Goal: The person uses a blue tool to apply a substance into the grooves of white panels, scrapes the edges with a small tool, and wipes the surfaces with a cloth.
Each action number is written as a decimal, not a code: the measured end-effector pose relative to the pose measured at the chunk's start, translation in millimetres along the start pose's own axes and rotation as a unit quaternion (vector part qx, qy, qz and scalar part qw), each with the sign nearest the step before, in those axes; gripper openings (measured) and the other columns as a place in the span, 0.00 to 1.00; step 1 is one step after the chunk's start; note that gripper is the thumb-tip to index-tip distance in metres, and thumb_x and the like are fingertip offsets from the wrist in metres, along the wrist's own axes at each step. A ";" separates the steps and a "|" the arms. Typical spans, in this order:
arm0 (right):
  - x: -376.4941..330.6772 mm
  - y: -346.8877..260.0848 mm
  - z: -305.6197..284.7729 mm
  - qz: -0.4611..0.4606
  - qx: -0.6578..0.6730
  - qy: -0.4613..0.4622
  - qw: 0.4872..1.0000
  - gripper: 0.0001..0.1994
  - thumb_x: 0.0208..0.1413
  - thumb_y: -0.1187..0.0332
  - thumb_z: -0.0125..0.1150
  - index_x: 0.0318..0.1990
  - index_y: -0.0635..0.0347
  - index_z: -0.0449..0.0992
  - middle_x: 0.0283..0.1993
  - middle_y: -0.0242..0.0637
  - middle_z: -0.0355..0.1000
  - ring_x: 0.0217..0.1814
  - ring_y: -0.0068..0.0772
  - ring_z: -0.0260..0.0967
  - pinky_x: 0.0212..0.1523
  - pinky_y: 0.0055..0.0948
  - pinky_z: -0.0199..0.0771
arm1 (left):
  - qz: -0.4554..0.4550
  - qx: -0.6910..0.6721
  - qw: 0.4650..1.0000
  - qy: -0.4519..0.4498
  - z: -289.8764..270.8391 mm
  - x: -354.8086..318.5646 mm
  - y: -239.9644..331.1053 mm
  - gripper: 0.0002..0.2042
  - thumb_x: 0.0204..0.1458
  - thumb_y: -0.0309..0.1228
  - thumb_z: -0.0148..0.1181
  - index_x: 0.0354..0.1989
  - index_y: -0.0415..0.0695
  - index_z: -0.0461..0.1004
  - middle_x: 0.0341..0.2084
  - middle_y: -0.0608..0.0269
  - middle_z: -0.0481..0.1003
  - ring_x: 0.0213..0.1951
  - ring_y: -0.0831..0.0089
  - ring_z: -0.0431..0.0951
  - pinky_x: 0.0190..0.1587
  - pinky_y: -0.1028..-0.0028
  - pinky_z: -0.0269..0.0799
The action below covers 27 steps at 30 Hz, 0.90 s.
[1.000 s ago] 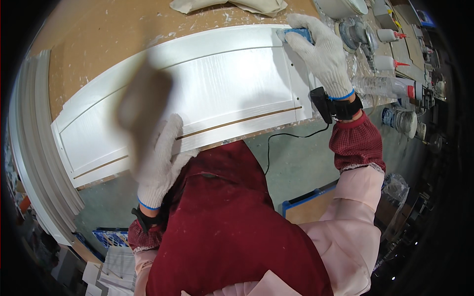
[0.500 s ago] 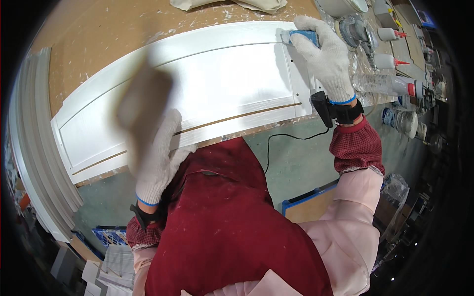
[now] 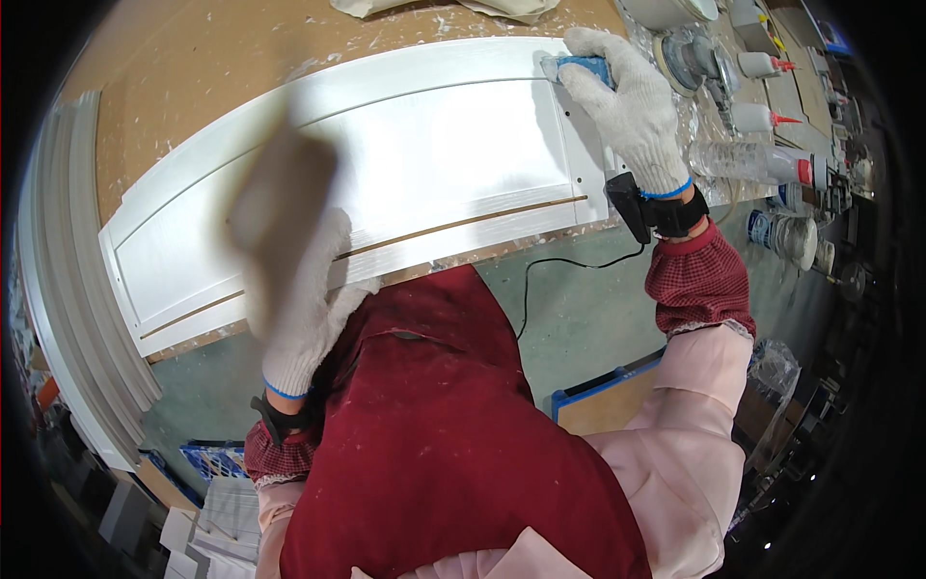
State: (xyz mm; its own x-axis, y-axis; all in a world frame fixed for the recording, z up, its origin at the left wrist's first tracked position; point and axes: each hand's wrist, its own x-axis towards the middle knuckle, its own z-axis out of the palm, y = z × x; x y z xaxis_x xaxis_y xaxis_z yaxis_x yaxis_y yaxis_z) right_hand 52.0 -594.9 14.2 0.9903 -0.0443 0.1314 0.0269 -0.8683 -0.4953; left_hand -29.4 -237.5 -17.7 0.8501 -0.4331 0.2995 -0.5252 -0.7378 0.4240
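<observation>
The long white door panel (image 3: 386,183) lies flat on the brown workbench (image 3: 193,58), its long axis running from the near-left edge up toward the far-right corner. Since a second ago the panel has not moved — the left hand (image 3: 309,299) still grips a blurred tan sanding pad (image 3: 280,212) over it. The right hand (image 3: 632,106) is closed on a blue tool (image 3: 579,68) at the panel's far-right end.
</observation>
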 end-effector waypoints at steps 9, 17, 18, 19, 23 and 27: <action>0.4 -0.6 0.3 0.012 0.003 -0.003 1.000 0.22 0.57 0.59 0.63 0.56 0.60 0.74 0.50 0.42 0.76 0.52 0.34 0.74 0.55 0.31 0.72 | -0.006 -0.014 1.000 0.001 0.6 0.5 0.0 0.31 0.40 0.46 0.73 0.55 0.50 0.75 0.42 0.64 0.73 0.42 0.62 0.73 0.45 0.64 0.70; 0.5 -1.6 -2.1 0.003 0.028 0.009 1.000 0.21 0.56 0.61 0.63 0.56 0.60 0.74 0.51 0.40 0.76 0.52 0.32 0.73 0.55 0.29 0.71 | -0.007 -0.004 1.000 -0.008 -1.8 1.0 2.2 0.30 0.42 0.48 0.71 0.54 0.49 0.75 0.41 0.63 0.73 0.42 0.61 0.72 0.45 0.64 0.70; -0.1 -1.8 -3.8 0.002 0.046 0.010 0.999 0.21 0.56 0.62 0.63 0.56 0.60 0.74 0.51 0.40 0.76 0.52 0.31 0.73 0.55 0.28 0.71 | -0.006 -0.006 1.000 -0.007 -1.7 1.4 2.2 0.30 0.42 0.48 0.71 0.54 0.49 0.75 0.41 0.63 0.73 0.42 0.61 0.72 0.45 0.64 0.70; -0.4 -2.0 -5.8 0.022 0.055 0.013 0.998 0.21 0.56 0.62 0.63 0.56 0.60 0.74 0.51 0.39 0.76 0.52 0.31 0.73 0.55 0.28 0.71 | -0.001 0.006 1.000 -0.006 -1.8 1.7 2.2 0.30 0.42 0.48 0.71 0.54 0.49 0.75 0.41 0.63 0.73 0.42 0.61 0.72 0.45 0.64 0.70; -1.7 -2.0 -10.2 0.049 0.062 0.023 0.997 0.21 0.57 0.64 0.63 0.56 0.61 0.74 0.52 0.39 0.76 0.53 0.29 0.73 0.55 0.28 0.71 | -0.001 0.021 1.000 -0.005 -0.9 1.6 3.3 0.29 0.43 0.49 0.70 0.53 0.49 0.76 0.41 0.63 0.73 0.42 0.61 0.72 0.46 0.63 0.70; -0.9 -2.4 -6.3 0.007 0.048 0.007 0.999 0.21 0.56 0.63 0.63 0.56 0.61 0.74 0.51 0.39 0.76 0.53 0.29 0.73 0.56 0.28 0.71 | -0.004 0.022 1.000 -0.003 0.3 1.1 2.5 0.29 0.44 0.51 0.69 0.53 0.49 0.76 0.41 0.63 0.73 0.43 0.61 0.72 0.46 0.63 0.70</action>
State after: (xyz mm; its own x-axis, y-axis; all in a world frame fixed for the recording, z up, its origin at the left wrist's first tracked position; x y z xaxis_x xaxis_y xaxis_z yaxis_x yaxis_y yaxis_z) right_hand 50.2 -595.9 20.7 0.9888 -0.0628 0.1354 0.0271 -0.8164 -0.5768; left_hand -29.7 -240.0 -16.5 0.8549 -0.4293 0.2912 -0.5158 -0.7633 0.3890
